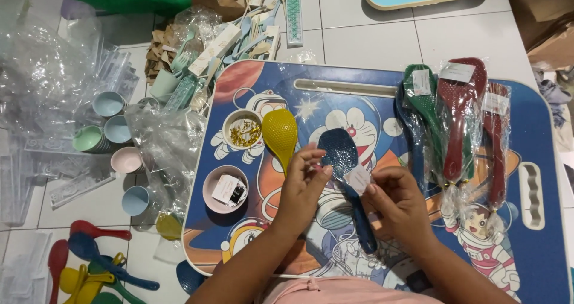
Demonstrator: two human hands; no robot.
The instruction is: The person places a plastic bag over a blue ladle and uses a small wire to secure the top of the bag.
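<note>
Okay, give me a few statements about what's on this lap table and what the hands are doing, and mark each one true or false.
1. Both hands hold a dark blue spoon in clear wrap. True: the left hand and right hand meet at it.
2. The yellow spoon is wrapped. False: it lies bare on the table.
3. Wrapped spoons lie to the right of the hands. True.
4. Both small bowls are empty. False: one bowl holds gold bits, the other bowl holds small labels.
5. The cups stand on the table. False: they stand on the floor, to its left.
</note>
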